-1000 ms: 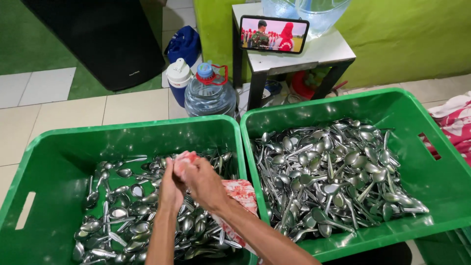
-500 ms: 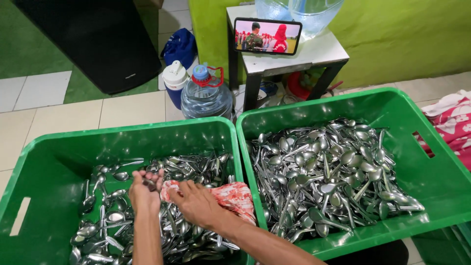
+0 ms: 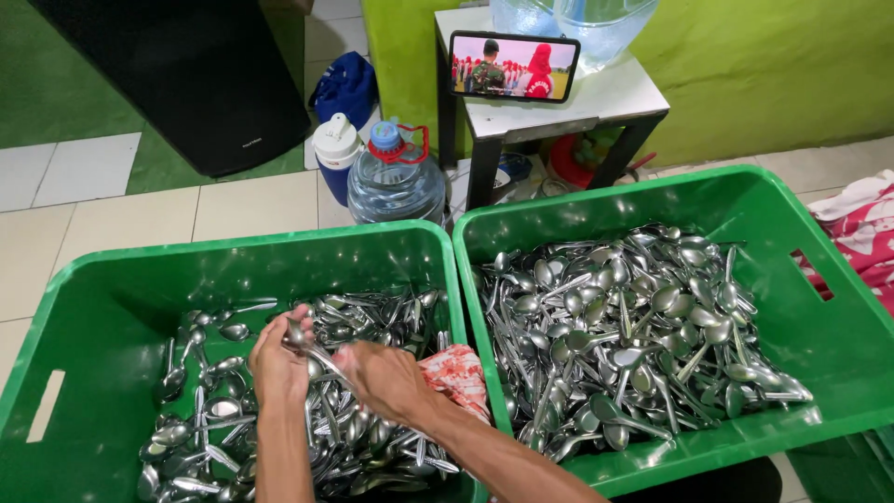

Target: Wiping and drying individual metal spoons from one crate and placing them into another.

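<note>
Head view: both hands, left hand [image 3: 279,368] and right hand [image 3: 386,377], grasp one spoon [image 3: 312,349] over left crate [image 3: 102,279]'s remaining pile; right crate [image 3: 838,345] brims.

A shiny steel spoon [image 3: 312,352] lies slanted between the two hands above the left green plastic crate [image 3: 112,289], its bowl up by the left hand's fingertips and its handle running down toward the right hand. Beneath it a heap of similar steel spoons [image 3: 223,419] covers the crate floor, lying crosswise at all angles. A crumpled red-and-white patterned cloth [image 3: 456,373] rests on the heap against the crate's right wall
</note>
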